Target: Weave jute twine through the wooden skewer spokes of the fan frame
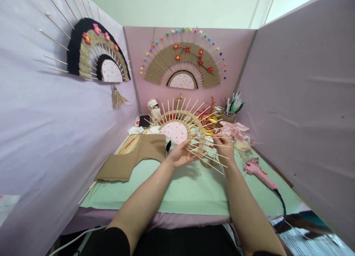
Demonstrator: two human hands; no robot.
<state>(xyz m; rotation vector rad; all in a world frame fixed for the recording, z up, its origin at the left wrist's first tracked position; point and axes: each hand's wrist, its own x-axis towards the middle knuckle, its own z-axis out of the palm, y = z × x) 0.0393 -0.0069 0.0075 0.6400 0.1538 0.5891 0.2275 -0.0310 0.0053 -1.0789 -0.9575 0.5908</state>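
Note:
I hold a half-woven fan (181,128) above the green mat (194,189): a pink dotted half-disc, wooden skewers spreading from it, and tan twine woven in an arc across them. My left hand (180,154) grips it from below, fingers closed round the lower edge. My right hand (223,143) is at the fan's right side, fingers pinched among the skewers, probably on the twine, though what it holds is too small to name.
Brown card pieces (133,158) and spare skewers (127,143) lie left on the mat. A pink glue gun (259,173) lies right, its cord running off the edge. Coloured pipe cleaners (210,121) and a tool cup (229,113) stand behind. Two finished fans (183,65) hang on the partitions.

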